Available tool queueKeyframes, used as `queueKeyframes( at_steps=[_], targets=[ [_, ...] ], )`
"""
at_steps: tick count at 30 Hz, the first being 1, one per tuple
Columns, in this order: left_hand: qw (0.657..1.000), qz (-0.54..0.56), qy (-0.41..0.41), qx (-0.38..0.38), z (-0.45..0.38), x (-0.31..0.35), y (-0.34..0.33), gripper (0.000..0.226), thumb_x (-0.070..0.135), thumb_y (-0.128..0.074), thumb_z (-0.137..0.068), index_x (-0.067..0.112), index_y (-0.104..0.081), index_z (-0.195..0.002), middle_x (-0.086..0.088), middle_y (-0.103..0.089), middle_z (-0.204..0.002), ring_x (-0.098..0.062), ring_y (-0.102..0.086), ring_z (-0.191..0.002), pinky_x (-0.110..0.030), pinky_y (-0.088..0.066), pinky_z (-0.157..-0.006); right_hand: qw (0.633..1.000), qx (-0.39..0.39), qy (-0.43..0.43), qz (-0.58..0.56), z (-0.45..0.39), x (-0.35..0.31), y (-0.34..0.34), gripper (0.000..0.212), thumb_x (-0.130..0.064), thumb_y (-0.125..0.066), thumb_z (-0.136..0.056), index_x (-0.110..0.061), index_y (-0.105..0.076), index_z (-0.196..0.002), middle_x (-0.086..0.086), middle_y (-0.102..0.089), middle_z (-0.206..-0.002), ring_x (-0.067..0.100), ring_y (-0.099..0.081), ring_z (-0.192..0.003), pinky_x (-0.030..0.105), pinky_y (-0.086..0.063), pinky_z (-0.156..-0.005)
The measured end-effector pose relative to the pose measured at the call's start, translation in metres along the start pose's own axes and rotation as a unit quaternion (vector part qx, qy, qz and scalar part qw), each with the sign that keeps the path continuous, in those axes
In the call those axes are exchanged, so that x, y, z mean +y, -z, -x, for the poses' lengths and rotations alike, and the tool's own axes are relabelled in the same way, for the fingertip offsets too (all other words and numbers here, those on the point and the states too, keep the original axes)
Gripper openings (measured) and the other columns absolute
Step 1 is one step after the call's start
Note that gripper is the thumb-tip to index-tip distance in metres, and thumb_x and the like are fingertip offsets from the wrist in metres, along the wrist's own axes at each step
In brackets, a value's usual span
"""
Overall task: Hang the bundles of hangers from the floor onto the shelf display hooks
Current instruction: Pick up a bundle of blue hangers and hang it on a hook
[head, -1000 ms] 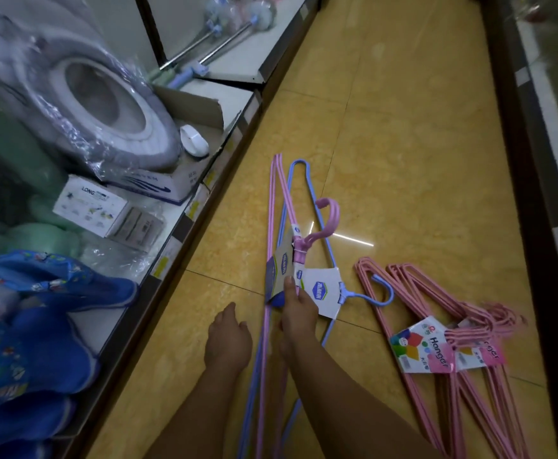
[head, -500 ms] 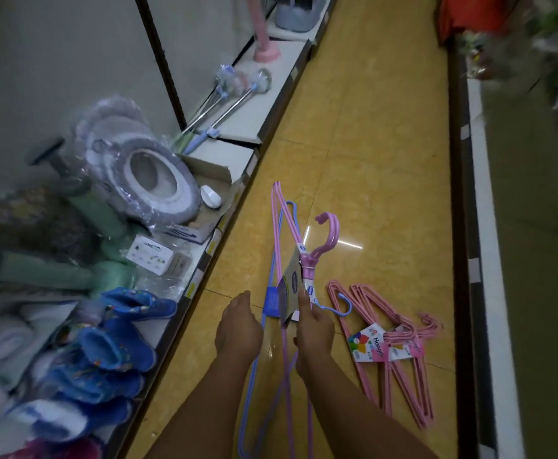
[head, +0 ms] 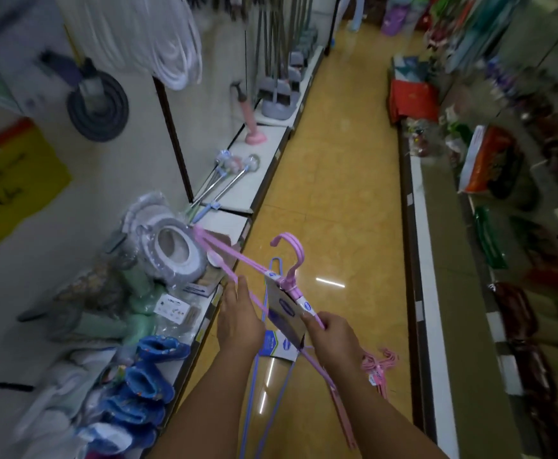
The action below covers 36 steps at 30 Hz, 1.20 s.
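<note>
A pink hanger bundle (head: 287,256) with a paper label is lifted off the floor, its hook pointing up and away. My left hand (head: 237,316) grips its left arm and my right hand (head: 333,336) grips its right arm just past the label. A blue hanger bundle (head: 271,385) with a white and blue label lies on the floor under my hands. Another pink hanger bundle (head: 378,362) lies on the floor to the right, partly hidden by my right arm. No empty display hook is clearly visible.
The low shelf (head: 257,183) on the left carries a wrapped toilet seat (head: 171,250), blue slippers (head: 151,382), brushes and a plunger. White coiled hose (head: 168,38) hangs above. A second shelf (head: 429,293) with packaged goods runs along the right. Yellow tiled aisle floor (head: 337,160) stretches ahead.
The pink bundle has come up off the floor, now held in both hands. My view has risen from the floor to the aisle and shelves. The blue bundle stayed on the floor.
</note>
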<state>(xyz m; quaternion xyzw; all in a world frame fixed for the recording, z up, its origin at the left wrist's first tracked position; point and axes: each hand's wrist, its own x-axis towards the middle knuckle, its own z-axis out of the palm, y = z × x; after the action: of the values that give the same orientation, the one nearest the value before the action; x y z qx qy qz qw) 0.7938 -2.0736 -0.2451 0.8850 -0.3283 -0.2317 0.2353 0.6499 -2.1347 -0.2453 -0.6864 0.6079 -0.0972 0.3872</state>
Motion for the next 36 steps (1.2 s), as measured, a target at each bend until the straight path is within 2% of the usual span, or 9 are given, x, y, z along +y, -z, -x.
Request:
queueKeyframes(
  at_steps=[7, 12, 14, 16, 18, 20, 24, 28, 36],
  targets=[
    [0.996, -0.09, 0.005, 0.0, 0.024, -0.01, 0.064, 0.067, 0.008, -0.048, -0.09, 0.024, -0.02, -0.149, -0.005, -0.019, -0.156, -0.027, -0.016, -0.143, -0.04, -0.023, -0.115, 0.974, -0.102, 0.093, 0.18, 0.027, -0.072, 0.036, 0.051, -0.061, -0.05, -0.085, -0.018, -0.049, -0.059, -0.004, -0.051, -0.057, 0.019, -0.054, -0.071, 0.025, -0.03, -0.052],
    [0.993, -0.115, 0.025, 0.025, 0.044, -0.03, 0.092, 0.033, 0.014, -0.042, -0.093, 0.031, -0.055, -0.118, 0.0, -0.062, -0.12, -0.02, -0.05, -0.118, -0.04, -0.024, -0.112, 0.954, -0.182, 0.129, 0.202, 0.042, -0.098, 0.037, 0.056, -0.064, -0.056, -0.081, -0.016, -0.046, -0.054, -0.002, -0.042, -0.052, 0.016, -0.043, -0.057, 0.028, -0.027, -0.051],
    [0.989, -0.143, 0.026, 0.008, 0.055, -0.032, 0.106, 0.029, 0.013, -0.041, -0.093, 0.028, -0.056, -0.112, -0.003, -0.065, -0.112, -0.024, -0.055, -0.11, -0.037, -0.033, -0.103, 0.947, -0.205, 0.146, 0.198, 0.046, -0.103, 0.036, 0.054, -0.062, -0.058, -0.082, -0.017, -0.049, -0.055, -0.002, -0.04, -0.051, 0.015, -0.041, -0.054, 0.029, -0.027, -0.052],
    [0.986, -0.163, 0.038, 0.003, 0.067, -0.037, 0.115, 0.021, 0.016, -0.043, -0.092, 0.023, -0.057, -0.106, -0.007, -0.065, -0.111, -0.028, -0.058, -0.106, -0.034, -0.041, -0.085, 0.931, -0.211, 0.194, 0.224, 0.051, -0.109, 0.034, 0.043, -0.059, -0.057, -0.084, -0.019, -0.058, -0.066, -0.002, -0.048, -0.06, 0.019, -0.051, -0.065, 0.029, -0.03, -0.056],
    [0.982, -0.179, 0.056, 0.004, 0.083, -0.042, 0.121, 0.016, 0.017, -0.044, -0.092, 0.019, -0.057, -0.101, -0.009, -0.065, -0.11, -0.03, -0.06, -0.103, -0.033, -0.043, -0.077, 0.9, -0.215, 0.258, 0.278, 0.058, -0.115, 0.028, 0.034, -0.052, -0.054, -0.089, -0.021, -0.058, -0.074, 0.005, -0.058, -0.081, 0.025, -0.058, -0.086, 0.03, -0.034, -0.063],
    [0.98, -0.182, 0.078, 0.013, 0.099, -0.047, 0.126, 0.017, 0.02, -0.043, -0.094, 0.017, -0.057, -0.102, -0.01, -0.064, -0.11, -0.031, -0.06, -0.103, -0.035, -0.044, -0.078, 0.861, -0.208, 0.333, 0.325, 0.067, -0.121, 0.022, 0.03, -0.045, -0.047, -0.095, -0.018, -0.06, -0.089, 0.011, -0.058, -0.104, 0.029, -0.056, -0.103, 0.033, -0.039, -0.073],
    [0.974, -0.173, 0.138, 0.05, 0.13, -0.054, 0.14, 0.021, 0.021, -0.041, -0.096, 0.015, -0.057, -0.109, -0.013, -0.063, -0.114, -0.032, -0.059, -0.107, -0.035, -0.045, -0.083, 0.785, -0.163, 0.477, 0.36, 0.091, -0.128, 0.011, 0.034, -0.036, -0.034, -0.102, -0.018, -0.05, -0.125, 0.008, -0.05, -0.125, 0.029, -0.047, -0.115, 0.037, -0.041, -0.087],
    [0.965, -0.145, 0.206, 0.079, 0.171, -0.056, 0.145, 0.025, 0.021, -0.04, -0.097, 0.016, -0.056, -0.117, -0.014, -0.061, -0.12, -0.031, -0.057, -0.112, -0.034, -0.045, -0.086, 0.724, -0.156, 0.57, 0.356, 0.117, -0.127, 0.008, 0.032, -0.031, -0.031, -0.102, -0.017, -0.046, -0.127, 0.007, -0.046, -0.124, 0.029, -0.044, -0.116, 0.04, -0.041, -0.086],
    [0.939, -0.081, 0.312, 0.116, 0.274, -0.068, 0.136, 0.023, 0.024, -0.047, -0.093, 0.018, -0.058, -0.113, -0.012, -0.064, -0.117, -0.029, -0.059, -0.109, -0.033, -0.045, -0.085, 0.614, -0.214, 0.658, 0.381, 0.185, -0.123, 0.005, 0.033, -0.034, -0.036, -0.101, -0.015, -0.047, -0.126, 0.008, -0.051, -0.124, 0.028, -0.048, -0.116, 0.038, -0.043, -0.083]
  ],
)
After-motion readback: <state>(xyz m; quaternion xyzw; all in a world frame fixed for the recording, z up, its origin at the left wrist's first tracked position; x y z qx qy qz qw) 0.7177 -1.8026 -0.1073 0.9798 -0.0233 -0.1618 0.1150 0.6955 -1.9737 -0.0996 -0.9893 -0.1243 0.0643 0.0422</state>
